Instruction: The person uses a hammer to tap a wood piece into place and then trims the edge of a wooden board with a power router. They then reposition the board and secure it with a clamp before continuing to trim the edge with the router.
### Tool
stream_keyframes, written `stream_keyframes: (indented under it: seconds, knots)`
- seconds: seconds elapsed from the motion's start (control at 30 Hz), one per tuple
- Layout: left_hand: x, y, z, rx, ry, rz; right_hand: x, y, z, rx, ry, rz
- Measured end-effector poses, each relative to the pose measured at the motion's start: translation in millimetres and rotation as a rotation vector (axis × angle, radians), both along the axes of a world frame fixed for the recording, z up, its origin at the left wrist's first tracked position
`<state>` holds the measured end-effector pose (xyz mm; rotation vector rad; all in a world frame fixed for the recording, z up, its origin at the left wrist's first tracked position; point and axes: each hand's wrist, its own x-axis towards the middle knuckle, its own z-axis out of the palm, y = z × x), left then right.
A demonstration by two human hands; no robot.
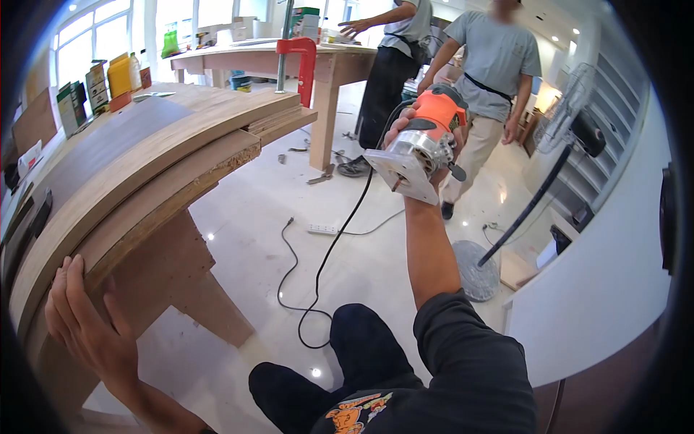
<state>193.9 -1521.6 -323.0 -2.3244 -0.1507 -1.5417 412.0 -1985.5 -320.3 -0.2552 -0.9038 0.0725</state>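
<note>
My right hand is raised and wrapped around an orange and silver trim router. The router is tilted, with its clear square base plate facing toward me. A black power cord runs from it down to the floor. At the lower left, my left hand lies with fingers extended against the edge of a curved wooden tabletop. Nothing is held in it. Beneath the top layer sits a rough-edged strip of board. A red clamp with a steel bar stands at the top's far end.
Two people in grey shirts stand ahead near another wooden table. A power strip and loose cords lie on the floor. On the right are a standing fan and a white curved panel. Bottles and boxes crowd the tabletop's left.
</note>
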Motion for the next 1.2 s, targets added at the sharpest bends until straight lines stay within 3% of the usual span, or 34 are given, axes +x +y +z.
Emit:
stream_keyframes:
  seconds: [0.27,0.53,0.7,0.8,0.83,0.93,1.2]
  knots:
    - [7,-10,0,-0.104,-0.044,0.054,44,10,-11,0.136,-0.141,0.507]
    - [8,-9,2,-0.059,-0.086,0.049,60,13,-20,0.138,-0.150,0.622]
    - [3,-16,7,-0.115,-0.010,0.059,48,13,-18,0.063,0.111,0.312]
    - [0,-19,14,-0.097,0.045,0.071,45,8,-16,-0.109,0.208,0.184]
    - [-1,-20,15,-0.089,0.062,0.082,44,11,-14,-0.080,0.323,-0.052]
    - [-3,-24,15,-0.106,0.091,0.107,50,9,-22,-0.191,0.311,-0.112]
    - [1,-17,9,-0.122,0.073,0.087,30,13,-29,-0.156,0.337,-0.303]
